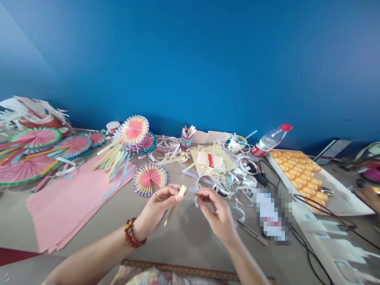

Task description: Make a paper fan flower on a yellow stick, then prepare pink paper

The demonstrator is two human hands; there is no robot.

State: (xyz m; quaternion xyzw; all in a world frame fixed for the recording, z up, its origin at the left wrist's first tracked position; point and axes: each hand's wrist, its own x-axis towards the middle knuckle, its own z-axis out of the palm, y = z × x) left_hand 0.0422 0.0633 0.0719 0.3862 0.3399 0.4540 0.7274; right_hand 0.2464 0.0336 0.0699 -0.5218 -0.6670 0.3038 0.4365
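No text can be read; the red label (pixel 259 149) on the bottle (pixel 271 138) is illegible.

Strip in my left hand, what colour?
The strip is pale yellow, clearest in the head view.

Pale yellow paper strip (pixel 183 191), tilted, thick-topped, between left fingers (pixel 170 191); short whitish strip (pixel 192 189) in right fingers (pixel 208 194).

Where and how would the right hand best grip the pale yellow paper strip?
Probably pinch the pale yellow paper strip by its thick upper end, coming from the right: that end juts beyond the left hand toward the right hand, while the tail hangs below. A short lilac strip by its fingertips may hinder.
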